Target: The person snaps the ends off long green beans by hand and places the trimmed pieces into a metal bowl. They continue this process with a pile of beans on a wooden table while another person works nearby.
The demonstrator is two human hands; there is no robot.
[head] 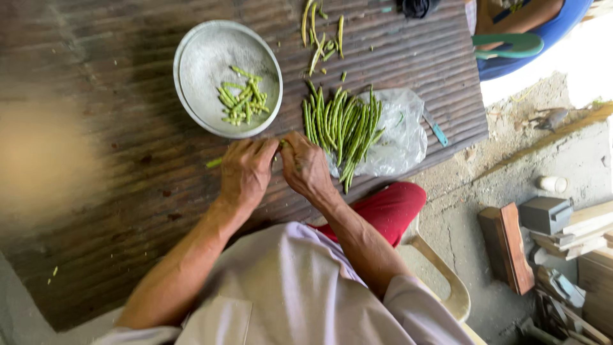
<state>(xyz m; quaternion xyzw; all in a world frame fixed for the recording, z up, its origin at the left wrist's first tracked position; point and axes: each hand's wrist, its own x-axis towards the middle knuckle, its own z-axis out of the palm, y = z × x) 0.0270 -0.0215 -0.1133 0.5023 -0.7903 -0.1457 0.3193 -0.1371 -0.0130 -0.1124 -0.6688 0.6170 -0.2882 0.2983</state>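
My left hand point(246, 171) and my right hand point(305, 166) meet over a dark wooden table point(115, 211), both pinched on one green bean point(214, 163) whose end pokes out left of my left hand. Just above them stands a round metal bowl point(191, 48) holding several short bean pieces point(242, 101). To the right of my right hand lies a bundle of whole long beans point(341, 124) on a clear plastic bag point(402, 137).
More loose beans point(319, 35) lie at the table's far edge. A small teal-handled knife point(436, 130) rests by the bag. A plastic chair point(447, 281), wood blocks point(507, 246) and a grey box point(544, 214) sit on the concrete floor at right.
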